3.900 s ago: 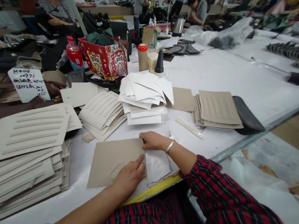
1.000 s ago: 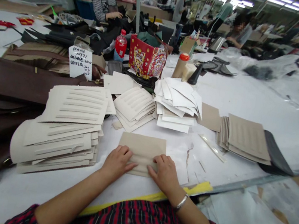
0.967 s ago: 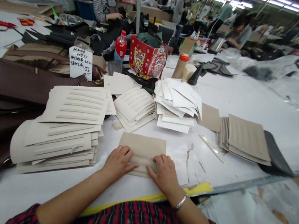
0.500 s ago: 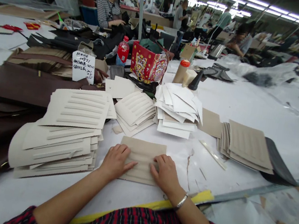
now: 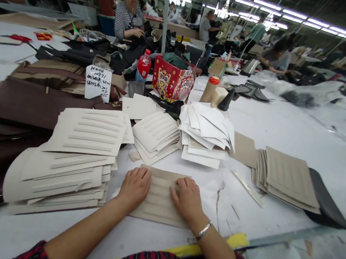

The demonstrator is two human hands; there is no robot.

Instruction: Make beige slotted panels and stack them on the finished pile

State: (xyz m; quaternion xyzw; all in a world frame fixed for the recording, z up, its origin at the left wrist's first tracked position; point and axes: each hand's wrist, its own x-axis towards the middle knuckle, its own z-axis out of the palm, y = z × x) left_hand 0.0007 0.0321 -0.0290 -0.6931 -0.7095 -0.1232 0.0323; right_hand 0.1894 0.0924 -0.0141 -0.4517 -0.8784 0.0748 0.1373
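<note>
A taupe rectangular panel (image 5: pixel 158 199) with soft raised ridges lies flat on the white table in front of me. My left hand (image 5: pixel 135 187) rests on its left side, fingers laid close together near the far edge. On the right half lies my right hand (image 5: pixel 187 195), its thumb apart from the fingers. Left of the panel, a tall stack of cream ribbed sheets (image 5: pixel 70 174) fans out. Behind my hands are a smaller pile of ribbed sheets (image 5: pixel 156 131) and a heap of white sheets (image 5: pixel 206 128). Similar taupe ridged panels (image 5: pixel 293 177) are stacked to the right.
Brown leather bags (image 5: pixel 22 105) crowd the left, beside a handwritten card (image 5: pixel 98 84). Farther back stand a red-labelled bottle (image 5: pixel 143 66), a red patterned box (image 5: pixel 171 79) and an orange-capped bottle (image 5: pixel 210 89). A clear strip (image 5: pixel 247 188) lies right. Co-workers sit beyond.
My left thumb has drawn in from the panel's middle toward the fingers. The right hand has shifted slightly left. The camera view has tilted up a little.
</note>
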